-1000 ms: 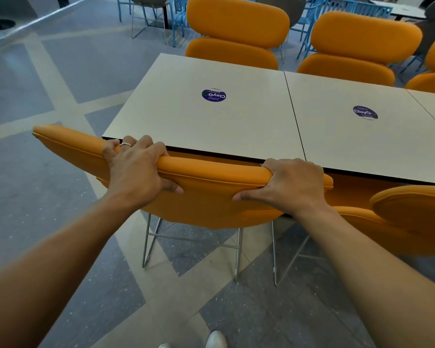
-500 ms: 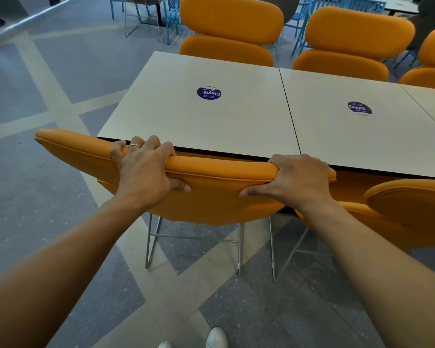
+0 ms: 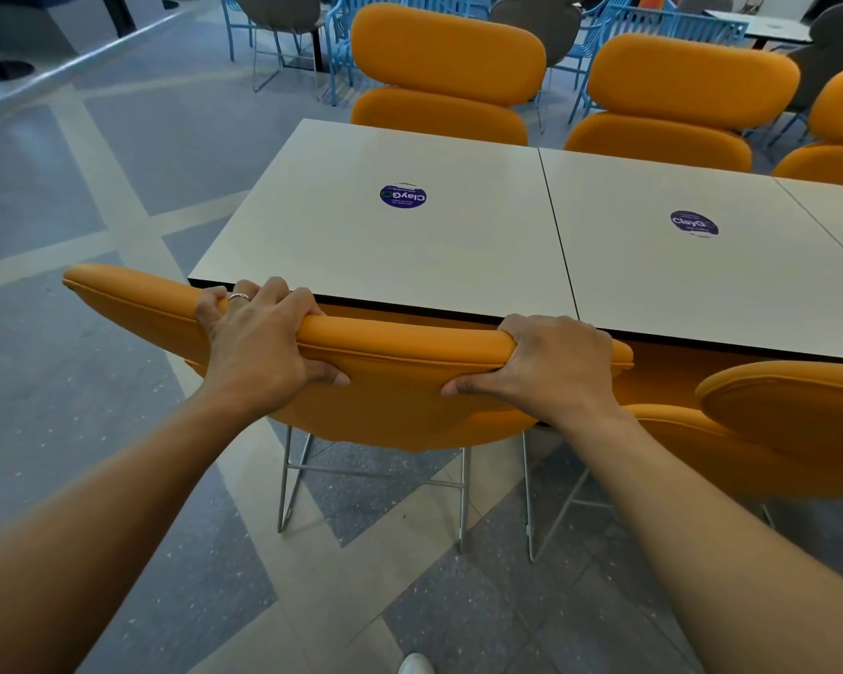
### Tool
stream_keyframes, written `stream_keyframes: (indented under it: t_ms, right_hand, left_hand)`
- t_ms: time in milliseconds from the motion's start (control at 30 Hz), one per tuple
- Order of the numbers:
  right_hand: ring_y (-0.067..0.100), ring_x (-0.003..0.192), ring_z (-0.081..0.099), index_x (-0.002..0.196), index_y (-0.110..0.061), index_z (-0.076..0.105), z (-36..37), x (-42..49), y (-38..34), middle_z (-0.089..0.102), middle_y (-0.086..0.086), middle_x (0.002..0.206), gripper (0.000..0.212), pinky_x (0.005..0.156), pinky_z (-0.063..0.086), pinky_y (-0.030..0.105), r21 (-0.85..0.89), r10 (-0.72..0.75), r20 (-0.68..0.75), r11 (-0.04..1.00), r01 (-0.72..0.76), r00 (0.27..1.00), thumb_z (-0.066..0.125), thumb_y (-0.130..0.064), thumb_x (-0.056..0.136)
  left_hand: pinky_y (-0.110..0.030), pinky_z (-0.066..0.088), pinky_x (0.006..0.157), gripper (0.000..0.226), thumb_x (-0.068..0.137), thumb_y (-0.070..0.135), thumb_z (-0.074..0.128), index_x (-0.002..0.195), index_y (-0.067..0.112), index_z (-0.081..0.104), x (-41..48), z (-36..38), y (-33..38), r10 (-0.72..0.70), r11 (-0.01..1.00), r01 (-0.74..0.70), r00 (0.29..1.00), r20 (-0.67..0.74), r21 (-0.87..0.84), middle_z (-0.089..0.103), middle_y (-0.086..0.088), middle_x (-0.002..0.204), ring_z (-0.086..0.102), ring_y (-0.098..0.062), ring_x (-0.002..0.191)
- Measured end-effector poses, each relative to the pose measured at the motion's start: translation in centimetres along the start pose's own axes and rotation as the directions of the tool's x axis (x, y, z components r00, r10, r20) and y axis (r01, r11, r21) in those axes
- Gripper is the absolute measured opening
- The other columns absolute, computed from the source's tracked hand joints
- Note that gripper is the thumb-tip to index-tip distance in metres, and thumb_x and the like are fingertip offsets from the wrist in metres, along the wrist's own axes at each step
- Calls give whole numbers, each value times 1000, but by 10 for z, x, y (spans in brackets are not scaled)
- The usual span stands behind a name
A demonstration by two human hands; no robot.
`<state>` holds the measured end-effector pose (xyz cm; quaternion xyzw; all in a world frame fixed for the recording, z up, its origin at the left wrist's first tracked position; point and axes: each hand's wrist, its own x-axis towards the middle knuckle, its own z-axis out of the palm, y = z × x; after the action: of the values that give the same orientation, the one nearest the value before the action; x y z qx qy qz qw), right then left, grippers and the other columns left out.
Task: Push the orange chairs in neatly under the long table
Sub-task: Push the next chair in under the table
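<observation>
Chair (image 3: 385, 401) backrest long axis skewed to table (image 3: 410, 255) edge; left hand (image 3: 259, 342), right hand (image 3: 551, 367) gripping top.

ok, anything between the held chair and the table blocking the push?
Nothing visible. The left hand and right hand grip the chair by its backrest, which is at the table edge. Under the table is hidden. The next chair sits close on the right; contact unclear.
</observation>
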<state>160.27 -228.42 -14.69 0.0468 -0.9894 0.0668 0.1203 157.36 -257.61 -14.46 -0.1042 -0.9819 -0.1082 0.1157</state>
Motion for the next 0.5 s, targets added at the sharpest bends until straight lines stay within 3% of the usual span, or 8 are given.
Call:
stream_keyframes:
  t_ms: [200, 500]
  right_hand:
    - [13, 68, 60, 84, -27, 63, -1, -1, -2, 64, -10, 74, 99, 65, 55, 34, 24, 7, 11, 1000, -7, 1000, 26, -110, 44]
    - [12, 63, 57, 76, -27, 59, -9, 0, -11, 58, -10, 66, 85, 60, 47, 27, -9, 41, 65, 999, -41, 997, 46, -105, 44]
  left_hand:
    - [-54, 20, 104, 66, 57, 68, 76, 109, 33, 54, -1, -2, 0, 3, 1000, -3, 1000, 14, 16, 54, -1, 110, 48, -32, 113]
    - [-52, 19, 104, 58, 58, 64, 78, 102, 40, 49, 2, -6, -5, 4, 1000, -5, 999, 36, 1, 44, 9, 99, 48, -28, 109]
